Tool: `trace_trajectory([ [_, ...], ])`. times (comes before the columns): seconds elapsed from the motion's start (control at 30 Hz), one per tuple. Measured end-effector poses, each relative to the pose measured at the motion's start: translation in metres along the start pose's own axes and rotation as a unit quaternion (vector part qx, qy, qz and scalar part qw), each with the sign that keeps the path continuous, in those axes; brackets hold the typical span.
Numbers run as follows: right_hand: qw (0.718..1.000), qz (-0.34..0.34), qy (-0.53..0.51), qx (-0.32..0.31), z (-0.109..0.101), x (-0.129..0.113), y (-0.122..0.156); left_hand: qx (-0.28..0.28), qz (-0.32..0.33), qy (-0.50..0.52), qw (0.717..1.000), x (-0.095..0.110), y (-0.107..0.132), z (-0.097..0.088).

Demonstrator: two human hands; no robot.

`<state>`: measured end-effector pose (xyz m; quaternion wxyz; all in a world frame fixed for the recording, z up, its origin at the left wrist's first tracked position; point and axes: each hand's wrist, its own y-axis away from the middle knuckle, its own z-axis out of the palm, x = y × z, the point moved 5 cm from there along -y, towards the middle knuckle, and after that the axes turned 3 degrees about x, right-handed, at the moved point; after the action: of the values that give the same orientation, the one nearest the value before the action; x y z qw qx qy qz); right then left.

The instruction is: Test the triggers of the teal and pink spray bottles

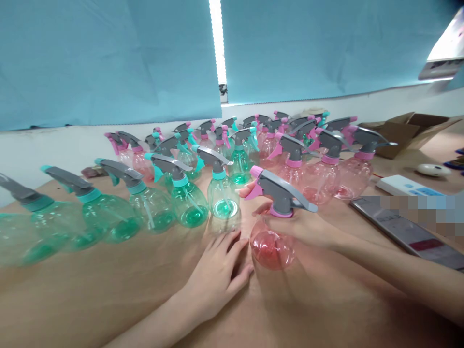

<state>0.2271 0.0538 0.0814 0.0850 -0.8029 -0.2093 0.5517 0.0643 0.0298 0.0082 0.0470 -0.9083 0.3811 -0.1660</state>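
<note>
My right hand (304, 227) is wrapped round the neck of a pink spray bottle (271, 246) with a grey and pink trigger head, holding it upright on the brown table (108, 290). My left hand (217, 275) lies flat on the table just left of that bottle, fingers stretched out and holding nothing. Directly behind stands a green spray bottle (223, 193) with a grey and teal head.
Several green spray bottles (108, 212) stand in a row to the left, several pink ones (326, 169) to the right and more behind. A cardboard box (402, 133), a white device (406, 186) and a flat dark panel (409, 232) lie at the right. Blue curtains hang behind.
</note>
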Motion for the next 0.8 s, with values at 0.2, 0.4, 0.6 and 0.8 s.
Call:
trace_trajectory([
  [0.2, 1.000, 0.012, -0.028, -0.007, 0.000, 0.001, 0.001, -0.002, -0.001, -0.005, 1.000, 0.001, 0.001, 0.000],
  [0.4, 0.999, -0.002, -0.030, 0.022, -0.004, -0.006, 0.001, -0.001, 0.002, -0.004, 1.000, 0.000, 0.000, 0.000],
  [0.6, 0.999, -0.003, -0.040, 0.032, -0.005, -0.006, 0.001, 0.002, 0.001, -0.005, 1.000, 0.000, 0.001, 0.000],
  [0.8, 0.999, -0.004, -0.026, 0.039, -0.005, -0.010, 0.000, 0.010, 0.002, -0.003, 1.000, 0.000, 0.000, -0.001],
])
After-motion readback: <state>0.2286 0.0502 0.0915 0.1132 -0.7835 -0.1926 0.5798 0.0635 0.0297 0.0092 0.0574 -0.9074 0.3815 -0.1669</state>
